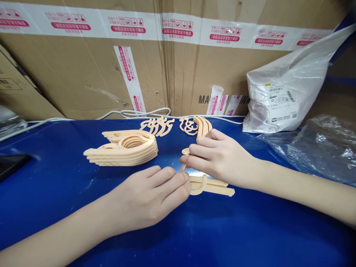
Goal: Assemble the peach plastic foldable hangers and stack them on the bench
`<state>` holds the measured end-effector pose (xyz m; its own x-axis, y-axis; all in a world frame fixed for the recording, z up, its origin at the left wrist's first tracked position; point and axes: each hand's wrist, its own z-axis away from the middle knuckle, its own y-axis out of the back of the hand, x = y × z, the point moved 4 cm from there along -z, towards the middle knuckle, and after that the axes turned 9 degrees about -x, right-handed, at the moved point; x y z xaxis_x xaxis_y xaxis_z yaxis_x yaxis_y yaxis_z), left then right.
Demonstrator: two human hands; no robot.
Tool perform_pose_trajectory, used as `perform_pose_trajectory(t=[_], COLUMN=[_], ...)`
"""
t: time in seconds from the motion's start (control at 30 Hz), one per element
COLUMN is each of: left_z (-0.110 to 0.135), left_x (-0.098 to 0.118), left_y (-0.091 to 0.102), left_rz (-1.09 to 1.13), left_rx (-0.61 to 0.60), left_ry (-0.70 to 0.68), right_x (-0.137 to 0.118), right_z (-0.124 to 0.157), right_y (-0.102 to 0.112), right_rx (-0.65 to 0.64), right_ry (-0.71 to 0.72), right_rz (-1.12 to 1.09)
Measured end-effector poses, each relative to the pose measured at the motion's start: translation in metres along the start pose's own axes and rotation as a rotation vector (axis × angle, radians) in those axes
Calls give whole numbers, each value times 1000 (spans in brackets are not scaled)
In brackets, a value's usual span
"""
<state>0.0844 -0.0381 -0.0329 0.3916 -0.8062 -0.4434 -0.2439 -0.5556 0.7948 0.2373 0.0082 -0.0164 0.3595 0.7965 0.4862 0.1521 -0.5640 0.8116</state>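
My left hand [158, 193] is closed around one end of a beige plastic folding hanger [215, 190]. Its two long arms lie side by side, pointing right, and a curved hook crosses over them. Just above, my right hand [214, 155] has its fingers closed on a slim beige hanger piece [185, 151] with a rounded end. The lower end of that piece comes down close to my left fingertips; whether it touches the hanger is hidden by my fingers. To the left lies a neat stack of folded beige hangers [125, 154].
Behind my hands lie loose beige hooks [158, 126], more curved pieces [189, 126] and a pile of hanger arms [204, 127]. A white cable [150, 113] runs along large cardboard boxes [91, 70]. At right are a white plastic bag [286, 89] and clear wrap [322, 144].
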Motion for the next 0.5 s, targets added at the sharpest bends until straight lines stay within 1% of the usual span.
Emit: perform_pose_trajectory(t=[0.07,0.13,0.27,0.37,0.43,0.5], left_z=[1,3,6,6,7,8], left_x=[-4,-7,-8,-9,-10,-11], left_y=[-3,-6,-11,-11,-11,-11], left_rz=[44,95,146,170,223,301], left_rx=[-6,-15,-34,-51,-71,-92], left_ry=[23,46,105,144,157,176], right_x=[2,6,16,21,21,20], right_z=[2,7,21,33,39,43], right_y=[-1,-2,-7,-13,-18,-23], right_rx=[-11,-39,-178,-244,-241,-208], right_ry=[-29,-114,-427,-651,-767,-860], right_rz=[-29,-104,-338,-636,-877,-1127])
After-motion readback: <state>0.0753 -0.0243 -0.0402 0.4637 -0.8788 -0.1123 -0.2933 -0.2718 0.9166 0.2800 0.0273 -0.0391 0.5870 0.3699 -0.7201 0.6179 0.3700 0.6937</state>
